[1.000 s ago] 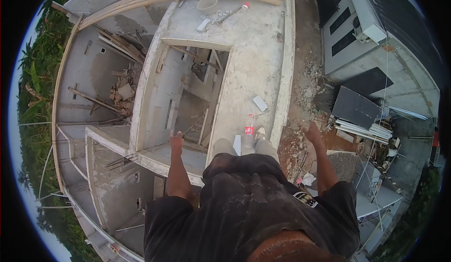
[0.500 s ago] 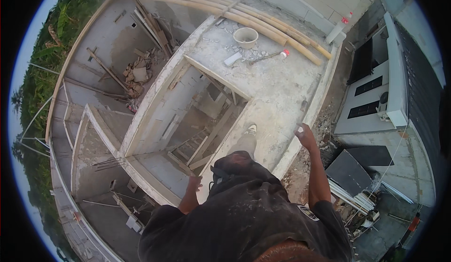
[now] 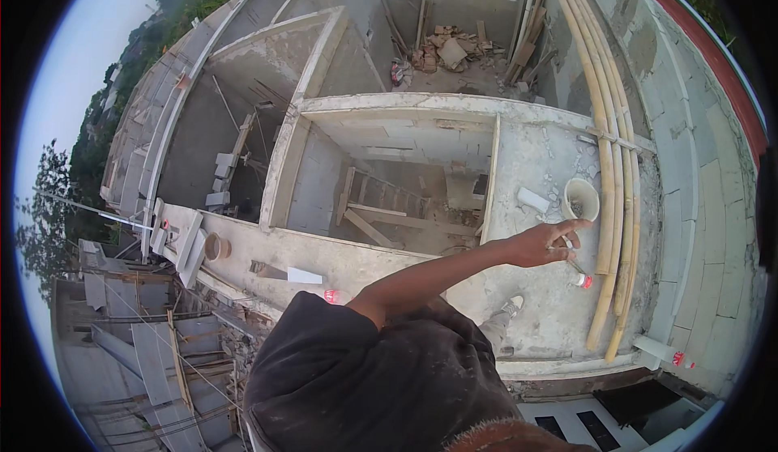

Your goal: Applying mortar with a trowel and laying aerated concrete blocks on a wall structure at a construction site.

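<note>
A pale concrete slab (image 3: 470,298) edges a deep opening (image 3: 389,176); bamboo poles (image 3: 605,201) cross it, flanking the bucket (image 3: 590,189). The left hand (image 3: 545,244), forefinger extended, others curled, overlaps the bucket's near rim; I cannot tell whether it grips anything. The right hand, visible half a second ago, has left view.

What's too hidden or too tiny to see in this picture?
All in the head view:
- Right hand: not visible, either behind the body or out of frame.
- White bit at the left hand: too small to name.
- Red-labelled object: the dark sleeve hides its lower part.
</note>
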